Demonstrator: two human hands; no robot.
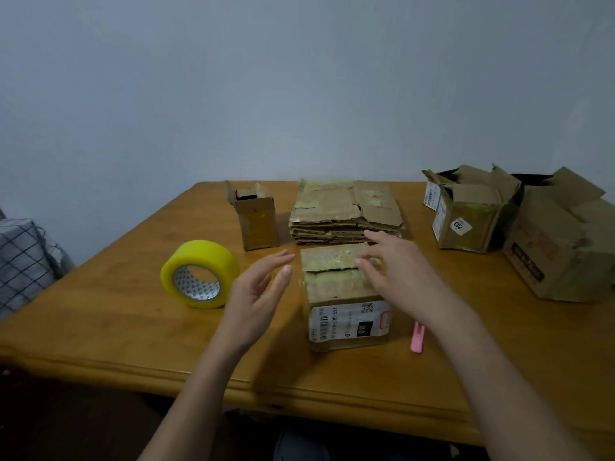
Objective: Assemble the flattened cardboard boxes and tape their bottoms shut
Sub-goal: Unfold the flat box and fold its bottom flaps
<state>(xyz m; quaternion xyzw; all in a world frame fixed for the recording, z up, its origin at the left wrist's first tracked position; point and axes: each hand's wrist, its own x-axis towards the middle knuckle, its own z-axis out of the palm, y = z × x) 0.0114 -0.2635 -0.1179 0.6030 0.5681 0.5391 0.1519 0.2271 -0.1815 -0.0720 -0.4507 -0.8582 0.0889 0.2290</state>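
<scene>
An assembled cardboard box (pixel 342 294) stands in front of me, its folded flaps facing up and a shipping label on its near side. My right hand (pixel 396 271) lies over the flaps with straight fingers. My left hand (pixel 259 291) hovers just left of the box with open fingers, not touching it. Behind the box lies a stack of flattened boxes (pixel 346 211). A yellow roll of tape (pixel 199 274) stands on edge to the left.
A small upright box (pixel 258 221) stands at the back left. Assembled open boxes (pixel 472 211) and a larger box (pixel 562 247) crowd the right side. A pink cutter (pixel 417 339) lies right of the near box. The wooden table (pixel 116 314) ends close to me.
</scene>
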